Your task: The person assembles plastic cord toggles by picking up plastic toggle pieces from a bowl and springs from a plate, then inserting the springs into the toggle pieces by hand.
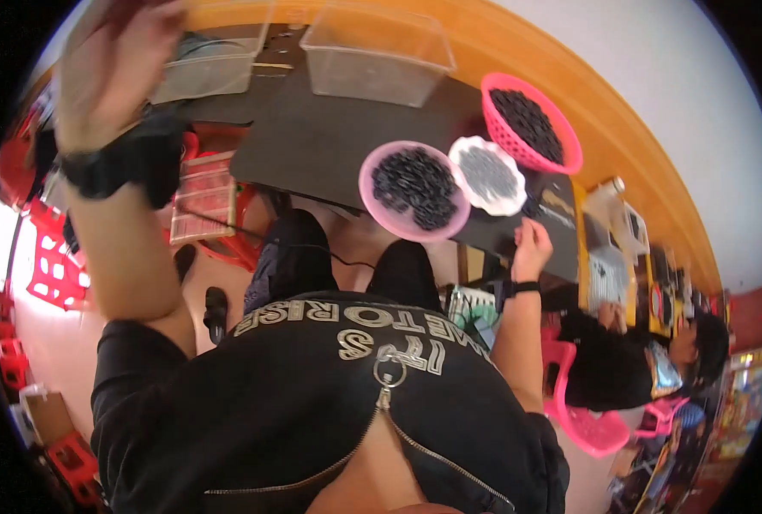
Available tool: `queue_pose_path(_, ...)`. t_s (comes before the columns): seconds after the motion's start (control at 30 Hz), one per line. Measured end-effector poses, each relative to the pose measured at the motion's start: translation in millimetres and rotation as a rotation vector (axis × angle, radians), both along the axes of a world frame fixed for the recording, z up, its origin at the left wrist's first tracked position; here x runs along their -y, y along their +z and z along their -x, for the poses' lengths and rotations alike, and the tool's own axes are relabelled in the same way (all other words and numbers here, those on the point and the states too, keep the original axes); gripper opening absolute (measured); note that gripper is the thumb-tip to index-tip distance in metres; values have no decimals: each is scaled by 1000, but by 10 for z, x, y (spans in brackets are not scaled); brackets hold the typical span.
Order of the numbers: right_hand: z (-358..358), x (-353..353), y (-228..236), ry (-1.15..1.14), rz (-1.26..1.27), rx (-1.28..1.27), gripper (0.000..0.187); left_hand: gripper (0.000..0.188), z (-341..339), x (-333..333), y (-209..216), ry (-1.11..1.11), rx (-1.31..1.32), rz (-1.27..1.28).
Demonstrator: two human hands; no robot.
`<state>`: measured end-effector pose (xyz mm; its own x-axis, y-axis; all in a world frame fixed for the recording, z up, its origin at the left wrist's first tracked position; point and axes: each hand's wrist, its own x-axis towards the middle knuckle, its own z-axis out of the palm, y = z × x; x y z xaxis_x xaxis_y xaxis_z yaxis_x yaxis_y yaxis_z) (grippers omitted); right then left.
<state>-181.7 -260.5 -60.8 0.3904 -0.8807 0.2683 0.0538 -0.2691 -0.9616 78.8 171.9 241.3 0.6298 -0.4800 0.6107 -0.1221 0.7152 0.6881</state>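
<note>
My left hand point(120, 73) is raised high at the upper left, close to the camera, with a black strap around its wrist. Its fingers are smeared and partly cut off by the picture's edge. At the right end of the dark table, my right hand point(532, 248) has its fingertips pinched together. Whatever they may hold is too small to make out. Just beyond them lie a few small black pieces point(533, 206). A pink bowl point(367, 204) of small, shiny black parts stands nearest my lap. Beside it sits a white scalloped dish point(511, 204) of small grey pieces.
A bright pink basket point(503, 128) of black parts stands behind the dish. Two clear plastic bins point(372, 73) line the table's far side. Left of my knees is a red stool point(227, 244) with a slatted top. Another person point(604, 360) sits at the right by a pink chair point(591, 428).
</note>
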Motion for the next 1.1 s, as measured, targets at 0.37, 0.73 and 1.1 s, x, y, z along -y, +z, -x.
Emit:
queue_pose_path(0.37,76,19,-10,5,9,-31,11,21,-294,-158,-2279,309,-509,-423)
queue_pose_path(0.73,25,-5,161,40,-100,-156,10,16,-129,729,-2578,183,-226,-803)
queue_pose_path(1.1,-392,47,598,256,695,-717,20,15,-129,1204,-2863,286,-112,-994)
